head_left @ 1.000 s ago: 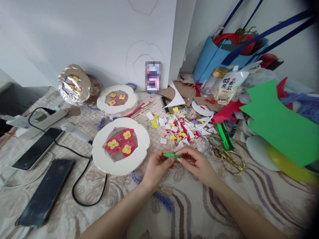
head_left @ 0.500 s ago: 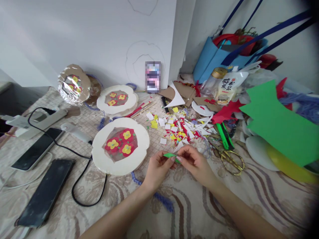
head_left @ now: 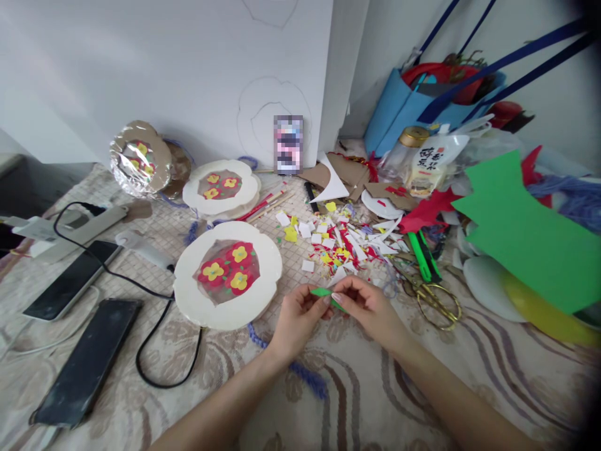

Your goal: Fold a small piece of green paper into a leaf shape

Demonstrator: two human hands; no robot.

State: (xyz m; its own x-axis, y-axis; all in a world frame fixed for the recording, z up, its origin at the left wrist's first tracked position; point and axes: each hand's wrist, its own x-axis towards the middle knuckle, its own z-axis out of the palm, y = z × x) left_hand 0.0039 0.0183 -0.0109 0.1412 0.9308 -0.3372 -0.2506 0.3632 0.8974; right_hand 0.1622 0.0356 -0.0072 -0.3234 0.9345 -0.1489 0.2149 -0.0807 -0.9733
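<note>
Small green paper (head_left: 321, 292) is pinched between the fingers of my left hand (head_left: 300, 316). My right hand (head_left: 369, 307) is closed on the green paper too, its thumb and fingertips touching my left fingers. Both hands are close together above the patterned cloth, just below a heap of red, white and yellow paper scraps (head_left: 338, 244). To the left of my left hand lies a white scalloped frame (head_left: 188, 282) with red and yellow flowers in its middle. Gold-handled scissors (head_left: 439, 305) rest to the right of my right hand.
A second flower frame (head_left: 192, 188) and a foil-wrapped one (head_left: 162, 156) lie behind. Two dark phones (head_left: 87, 363) and a glue gun (head_left: 143, 248) are at left. Green card (head_left: 535, 238), a green cutter (head_left: 420, 257) and a blue bag (head_left: 389, 113) are at right.
My fingers have shifted slightly around the green paper. Both hands stay in nearly the same place, and the things on the table have not moved.
</note>
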